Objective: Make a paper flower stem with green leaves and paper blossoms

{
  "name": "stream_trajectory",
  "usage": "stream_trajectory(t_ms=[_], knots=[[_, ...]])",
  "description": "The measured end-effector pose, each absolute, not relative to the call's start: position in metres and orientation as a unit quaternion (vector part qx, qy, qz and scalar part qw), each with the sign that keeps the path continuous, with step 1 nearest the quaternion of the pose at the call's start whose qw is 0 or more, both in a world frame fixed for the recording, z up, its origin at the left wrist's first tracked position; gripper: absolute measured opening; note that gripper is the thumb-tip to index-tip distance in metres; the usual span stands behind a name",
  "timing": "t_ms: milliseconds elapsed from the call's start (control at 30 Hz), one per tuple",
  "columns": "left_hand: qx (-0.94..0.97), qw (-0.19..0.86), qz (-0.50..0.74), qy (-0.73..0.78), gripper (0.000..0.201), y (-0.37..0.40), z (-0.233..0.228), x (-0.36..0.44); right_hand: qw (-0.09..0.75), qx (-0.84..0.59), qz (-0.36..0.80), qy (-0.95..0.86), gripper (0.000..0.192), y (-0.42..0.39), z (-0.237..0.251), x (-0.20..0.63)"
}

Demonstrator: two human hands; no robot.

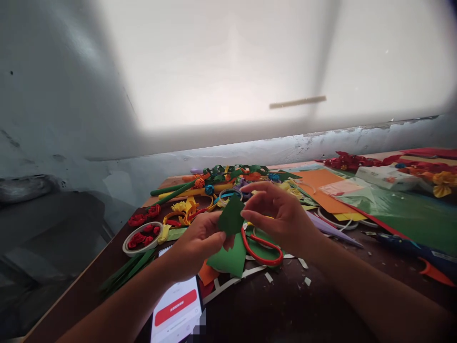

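Both hands pinch 1 small dark-green paper cutout (231, 216) above the brown wooden table (321, 305), the left hand (198, 243) gripping its lower edge, the right hand (282, 214) its right side, over red-handled scissors (262, 247).

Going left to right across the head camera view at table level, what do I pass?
Bowl of red paper roses → left hand → green paper piece → right hand → orange sheet → yellow paper flower.

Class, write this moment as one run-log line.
left hand: pinching green paper piece | right hand: pinching same | red-handled scissors: on table
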State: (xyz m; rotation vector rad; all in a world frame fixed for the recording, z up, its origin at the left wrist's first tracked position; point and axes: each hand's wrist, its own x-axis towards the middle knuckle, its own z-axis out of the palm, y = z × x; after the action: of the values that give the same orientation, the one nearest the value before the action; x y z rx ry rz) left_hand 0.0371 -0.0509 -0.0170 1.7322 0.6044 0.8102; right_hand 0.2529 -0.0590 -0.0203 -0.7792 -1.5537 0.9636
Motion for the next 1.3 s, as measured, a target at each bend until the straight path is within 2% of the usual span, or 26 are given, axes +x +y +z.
stream_trajectory(t_ms=[67, 167, 267, 467, 533, 567, 700, 767, 833, 1000, 1133, 1300], knots=[[0.732, 0.543, 0.329, 0.248, 0.014, -0.048, -0.016, 0.029, 0.541, -0.333, 0.382, -0.671, 0.031, -0.061, -0.023, 0.248], [0.736, 0.565, 0.286, 0.241, 0.015, -0.045, -0.014, 0.019, 0.562, -0.326, 0.355, -0.672, 0.036, -0.062, -0.024, 0.246], [0.748, 0.568, 0.256, 0.231, 0.019, -0.044, -0.014, 0.018, 0.554, -0.292, 0.410, -0.663, 0.035, -0.062, -0.024, 0.245], [0.681, 0.528, 0.412, 0.297, 0.027, -0.047, -0.013, 0.029, 0.555, -0.284, 0.447, -0.641, 0.019, -0.067, -0.027, 0.247], [0.654, 0.549, 0.433, 0.290, 0.029, -0.048, -0.010, 0.030, 0.512, -0.256, 0.409, -0.710, 0.011, -0.071, -0.026, 0.251], [0.640, 0.566, 0.436, 0.281, 0.029, -0.049, -0.008, 0.029, 0.495, -0.241, 0.366, -0.750, 0.015, -0.073, -0.026, 0.253], [0.587, 0.616, 0.459, 0.258, 0.030, -0.051, -0.002, 0.027, 0.480, -0.203, 0.181, -0.834, 0.044, -0.075, -0.026, 0.258], [0.573, 0.625, 0.464, 0.255, 0.030, -0.052, -0.001, 0.026, 0.452, -0.186, 0.152, -0.859, 0.043, -0.072, -0.028, 0.258], [0.574, 0.633, 0.457, 0.246, 0.029, -0.052, -0.002, 0.026, 0.432, -0.171, 0.151, -0.873, 0.033, -0.069, -0.030, 0.256], [0.578, 0.653, 0.436, 0.223, 0.027, -0.054, -0.005, 0.029, 0.474, -0.184, 0.203, -0.837, 0.015, -0.070, -0.031, 0.250], [0.606, 0.624, 0.449, 0.205, 0.026, -0.054, -0.007, 0.034, 0.523, -0.264, 0.336, -0.738, 0.005, -0.073, -0.029, 0.243], [0.628, 0.543, 0.495, 0.255, 0.018, -0.060, -0.011, 0.039, 0.558, -0.316, 0.501, -0.582, 0.027, -0.071, -0.026, 0.236]])
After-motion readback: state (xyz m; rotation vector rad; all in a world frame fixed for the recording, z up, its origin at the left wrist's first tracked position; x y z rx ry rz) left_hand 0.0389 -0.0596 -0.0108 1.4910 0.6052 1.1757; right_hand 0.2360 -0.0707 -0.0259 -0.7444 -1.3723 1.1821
